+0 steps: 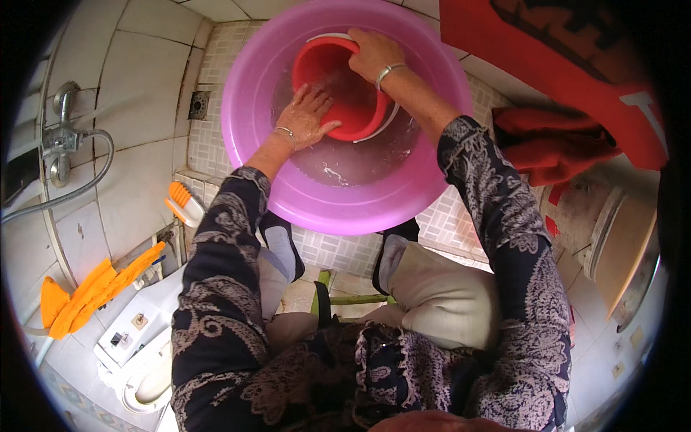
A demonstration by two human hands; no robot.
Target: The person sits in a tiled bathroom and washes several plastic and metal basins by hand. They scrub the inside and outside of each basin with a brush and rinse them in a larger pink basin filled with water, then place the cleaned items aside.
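A large pink-purple plastic basin (345, 213) of murky water (337, 167) stands on the tiled floor before me. In it a red plastic bucket (351, 127) with a white handle sits tilted, its mouth towards me and some liquid inside. My right hand (378, 53) grips the bucket's far right rim, the thumb and fingers closed over the edge beside the handle. My left hand (309, 117) rests with spread fingers at the bucket's near left rim, the fingers reaching over its mouth; it does not grip the bucket. Each wrist wears a silvery bangle.
A floor drain (198, 105) lies left of the basin. An orange and white scrubbing brush (184, 204) is by the left wall, below a shower mixer (63, 139) with a hose. A toilet (148, 386) is lower left. Red cloth (556, 135) hangs or lies at right, near a drum-like container (577, 216).
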